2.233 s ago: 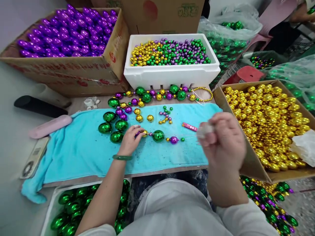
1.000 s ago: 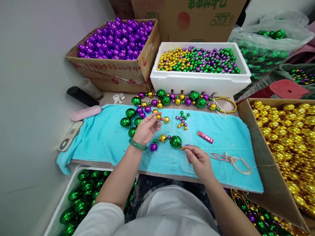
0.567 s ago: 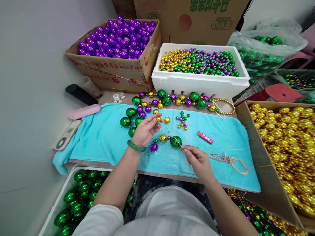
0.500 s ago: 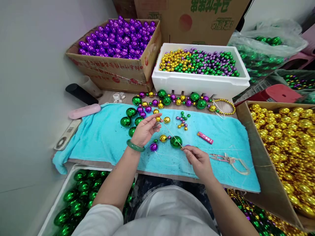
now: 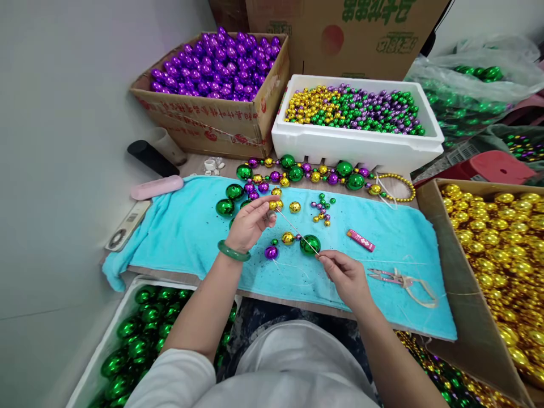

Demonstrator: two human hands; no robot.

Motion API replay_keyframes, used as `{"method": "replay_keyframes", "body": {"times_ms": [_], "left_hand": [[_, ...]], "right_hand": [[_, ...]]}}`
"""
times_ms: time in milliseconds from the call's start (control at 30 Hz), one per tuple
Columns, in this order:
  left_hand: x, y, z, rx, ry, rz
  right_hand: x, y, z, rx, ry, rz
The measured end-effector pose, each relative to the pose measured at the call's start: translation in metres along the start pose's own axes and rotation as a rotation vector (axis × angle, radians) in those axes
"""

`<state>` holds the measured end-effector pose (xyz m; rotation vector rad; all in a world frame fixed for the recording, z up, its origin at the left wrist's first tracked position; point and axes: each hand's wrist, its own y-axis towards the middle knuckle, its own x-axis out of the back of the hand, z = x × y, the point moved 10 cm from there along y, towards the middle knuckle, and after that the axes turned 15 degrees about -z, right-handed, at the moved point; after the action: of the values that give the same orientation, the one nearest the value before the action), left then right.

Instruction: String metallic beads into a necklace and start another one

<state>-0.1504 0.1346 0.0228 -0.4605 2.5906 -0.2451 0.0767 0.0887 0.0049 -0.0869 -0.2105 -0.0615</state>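
A thin, straight strand point(image 5: 293, 223) runs taut between my two hands; I cannot tell whether it is string or a needle. My left hand point(image 5: 251, 224), with a green bangle at the wrist, pinches its upper end. Thumb and fingers of my right hand point(image 5: 343, 275) close on its lower end. Just behind the strand, on the towel, sit a big green bead point(image 5: 310, 245), a gold bead point(image 5: 288, 238) and a purple bead point(image 5: 271, 253). From beside my right hand a pale thread point(image 5: 391, 262) trails rightward. My left hand partly hides some loose beads.
A turquoise towel point(image 5: 182, 226) covers the tabletop. On it lie a lighter point(image 5: 361, 240), pink-handled snips point(image 5: 393, 276) and small beads point(image 5: 323, 209). Behind, a bead necklace point(image 5: 315, 177) stretches across. Bead-filled boxes stand around: purple point(image 5: 191, 122), white foam point(image 5: 352, 141), gold at right point(image 5: 450, 272).
The whole scene has shifted slightly rightward in view, as the camera has turned a little. Both hands keep the same pinch on the strand, with hardly any other movement.
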Motion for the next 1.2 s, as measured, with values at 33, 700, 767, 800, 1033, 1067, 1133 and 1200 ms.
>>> {"method": "replay_keyframes", "body": {"times_ms": [33, 700, 767, 800, 1033, 1067, 1133, 1200], "left_hand": [[0.000, -0.001, 0.001, -0.005, 0.015, 0.002], [0.117, -0.008, -0.007, -0.390, 1.302, -0.339], [0.123, -0.008, -0.004, -0.297, 1.077, -0.347], [0.125, -0.009, 0.000, -0.213, 0.912, -0.338], [0.091, -0.024, 0.014, 0.217, -0.222, -0.146], [0.086, -0.024, 0.014, 0.230, -0.279, -0.140], [0.077, -0.023, 0.016, 0.240, -0.338, -0.122], [0.071, -0.022, 0.017, 0.232, -0.353, -0.093]], "right_hand": [[-0.001, 0.000, 0.001, 0.001, -0.005, -0.002], [-0.028, -0.002, -0.003, 0.041, 0.084, 0.069], [-0.031, -0.003, -0.003, 0.054, 0.067, 0.083], [-0.032, -0.004, -0.003, 0.057, 0.060, 0.088], [-0.033, -0.008, -0.011, 0.044, 0.053, 0.088], [-0.033, -0.009, -0.011, 0.045, 0.054, 0.088], [-0.032, -0.010, -0.010, 0.048, 0.053, 0.086], [-0.031, -0.010, -0.009, 0.054, 0.047, 0.080]]}}
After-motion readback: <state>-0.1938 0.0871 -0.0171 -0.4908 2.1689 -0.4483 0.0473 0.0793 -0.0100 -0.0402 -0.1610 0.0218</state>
